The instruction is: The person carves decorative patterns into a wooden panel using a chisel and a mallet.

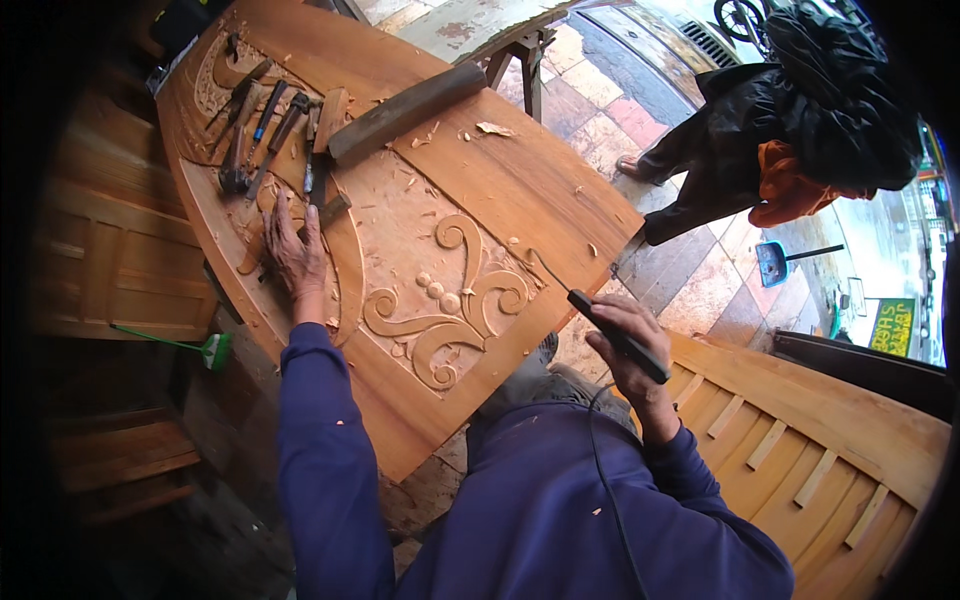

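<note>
A large wooden panel with carved relief scrolls lies in front of me, wood chips scattered over it. My left hand rests on its left part with fingers stretched out, beside a short wooden piece and just below a group of hand tools. In my right hand is a black-handled carving tool, gripped around the handle. Its thin, bent metal shaft points toward the panel's right edge, near the scrolls; whether the tip touches the wood I cannot tell.
Several chisels and gouges lie by a thick dark wooden block. A thin black cord hangs across my front. A slatted wooden panel stands at right. Beyond is a person in dark clothing, near a blue dustpan.
</note>
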